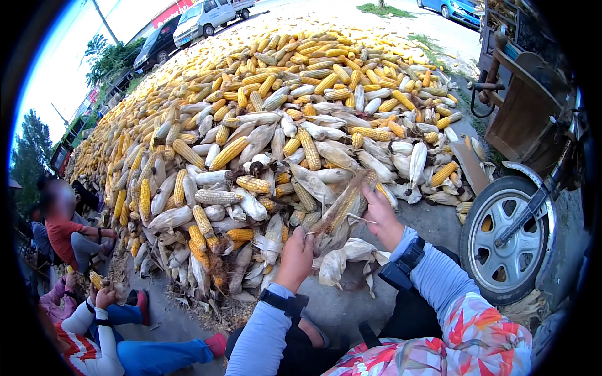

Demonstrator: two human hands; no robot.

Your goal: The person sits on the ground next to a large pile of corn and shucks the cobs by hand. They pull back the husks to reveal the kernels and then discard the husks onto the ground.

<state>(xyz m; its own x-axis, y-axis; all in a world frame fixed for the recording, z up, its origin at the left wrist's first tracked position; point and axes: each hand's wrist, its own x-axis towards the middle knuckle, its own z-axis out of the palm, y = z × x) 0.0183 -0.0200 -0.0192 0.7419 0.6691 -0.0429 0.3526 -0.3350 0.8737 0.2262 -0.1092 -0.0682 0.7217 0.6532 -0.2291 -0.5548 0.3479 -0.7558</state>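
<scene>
An ear of corn (342,212) with yellow kernels and dry brown silk slants between my hands. My right hand (382,219) is closed around its upper end, with a thin strip of husk sticking out by the fingers. Lower and to the left, my left hand (295,260) is closed at the ear's other end, pinching dry husk and silk. Pale loose husks (342,266) hang or lie just below the ear; which of the two I cannot tell. Right beyond my hands rises a large pile of corn (251,163), some ears bare yellow, others in papery husks.
A three-wheeled cart or similar vehicle's wheel (509,241) stands close on my right. At lower left, a co-worker's hands (102,294) hold an ear; another person in red (66,235) sits farther along the pile. Parked vehicles, including a white van (210,19), stand behind it.
</scene>
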